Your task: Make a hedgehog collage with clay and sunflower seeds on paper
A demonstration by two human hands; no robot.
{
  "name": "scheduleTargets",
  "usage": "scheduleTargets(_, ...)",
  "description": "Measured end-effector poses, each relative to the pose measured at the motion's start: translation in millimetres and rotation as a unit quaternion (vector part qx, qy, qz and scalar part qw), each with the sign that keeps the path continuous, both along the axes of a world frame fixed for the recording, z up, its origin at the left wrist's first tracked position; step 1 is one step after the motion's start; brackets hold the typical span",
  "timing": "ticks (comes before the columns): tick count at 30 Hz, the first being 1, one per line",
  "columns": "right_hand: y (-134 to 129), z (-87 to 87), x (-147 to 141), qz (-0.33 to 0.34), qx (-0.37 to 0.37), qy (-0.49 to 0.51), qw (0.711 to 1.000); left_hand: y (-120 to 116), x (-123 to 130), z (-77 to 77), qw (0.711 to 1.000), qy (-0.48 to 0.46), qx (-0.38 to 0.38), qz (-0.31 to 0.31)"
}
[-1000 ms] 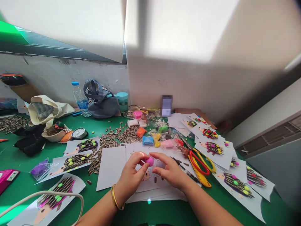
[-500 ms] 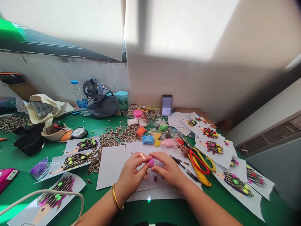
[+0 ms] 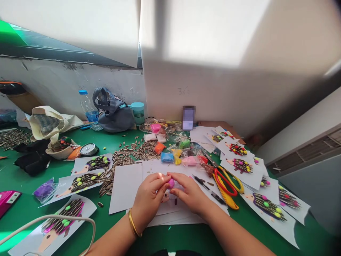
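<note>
Pink modelling clay (image 3: 171, 183) sits between the fingertips of both hands, above the middle of the paper. My left hand (image 3: 149, 192), with a gold bangle at its wrist, pinches the lump between thumb and fingers. From the other side, the curled fingers and thumb of my right hand (image 3: 189, 192) close round it. Right below lies a sheet with a hedgehog figure (image 3: 165, 196), its face and one brown foot showing; my hands hide most of it. A black pen (image 3: 201, 182) lies just beyond my right hand.
Sunflower seeds (image 3: 125, 156) are heaped behind a blank white sheet (image 3: 125, 188). Bagged clay, such as a blue pack (image 3: 167, 157), lies ahead. Red-handled scissors (image 3: 225, 181) and a yellow cutter (image 3: 226, 197) rest at right. Seed-covered hedgehog pictures (image 3: 269, 206) flank both sides. A cable (image 3: 92, 227) loops at left.
Both hands stay over the sheet with the pink clay. Their fingers have shifted slightly round it, and the fingertips have come closer together at the top.
</note>
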State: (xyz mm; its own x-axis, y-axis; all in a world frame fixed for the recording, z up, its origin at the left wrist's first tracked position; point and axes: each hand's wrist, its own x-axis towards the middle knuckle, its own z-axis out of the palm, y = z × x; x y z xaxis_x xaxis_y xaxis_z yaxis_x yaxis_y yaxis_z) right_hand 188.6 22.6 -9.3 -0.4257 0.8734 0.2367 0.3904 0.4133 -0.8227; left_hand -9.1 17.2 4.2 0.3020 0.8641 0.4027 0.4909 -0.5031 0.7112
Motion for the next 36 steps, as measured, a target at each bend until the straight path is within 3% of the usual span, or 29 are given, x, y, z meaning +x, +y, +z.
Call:
scheduleTargets(6,0.3,6.4,-3.2,-0.026,-0.011,0.010,1.000,-3.5,2.3,2.4,0.999,0.002,-0.020,-0.040)
scheduleTargets(10,-1.5,8.1,-3.3,-0.040,0.001,0.006,0.999,-1.4,2.6,-1.0,0.995,-0.079,-0.067,0.002)
scheduleTargets(14,-2.6,12.6,-0.9,-0.053,0.019,-0.051,0.997,1.5,0.8,-6.4,0.989,-0.134,-0.052,0.039)
scheduleTargets(18,-3.1,21.1,-4.4,-0.003,0.021,-0.046,0.999,-0.7,1.7,-6.5,0.993,-0.093,-0.075,-0.020)
scheduleTargets(22,-1.9,22.8,-7.8,0.004,0.024,-0.032,0.999,-2.2,3.1,-8.0,0.994,-0.056,-0.085,-0.044)
scheduleTargets(26,7.1,13.6,3.6,-0.066,0.048,-0.083,0.993,0.3,1.7,-13.2,0.994,-0.075,-0.079,-0.010)
scheduleTargets(30,22.0,4.0,17.2,-0.146,0.117,-0.176,0.966,4.7,-1.1,-14.1,0.987,-0.124,-0.090,0.054)
scheduleTargets(36,25.6,2.0,9.9,-0.143,0.183,-0.250,0.940,7.0,-1.3,-10.1,0.990,-0.102,-0.075,0.057)
